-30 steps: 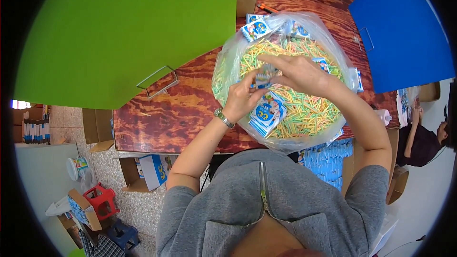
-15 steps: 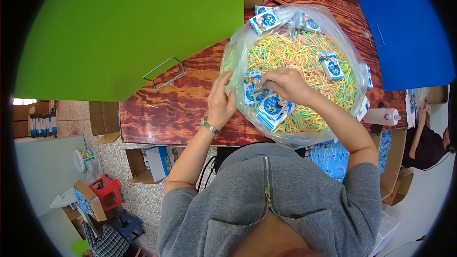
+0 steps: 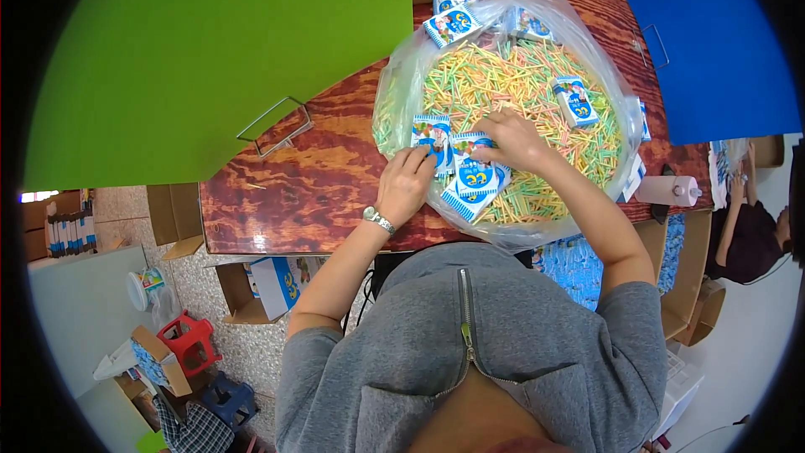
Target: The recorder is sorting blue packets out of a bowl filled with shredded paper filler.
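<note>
- The left hand [image 3: 405,182] lies at the near left edge of a clear plastic bag [image 3: 394,92]. Its fingers curl onto a small blue-and-white printed packet [image 3: 432,134] and pinch its lower edge.
- The right hand [image 3: 511,138] rests palm down inside the bag, fingers bent over a cluster of the same packets [image 3: 474,180]; whether they actually clamp one I cannot tell.
- The bag sits open on a reddish wooden table [image 3: 293,193] and is filled with thin sticks [image 3: 503,75] in yellow, green and pink.
- More packets lie on the sticks: one at the far left rim [image 3: 453,25], one toward the right [image 3: 575,101].
- A metal wristwatch [image 3: 378,220] sits on the left wrist.
- A pink-capped white roll [image 3: 667,190] lies at the table's right edge, just beside the bag.
</note>
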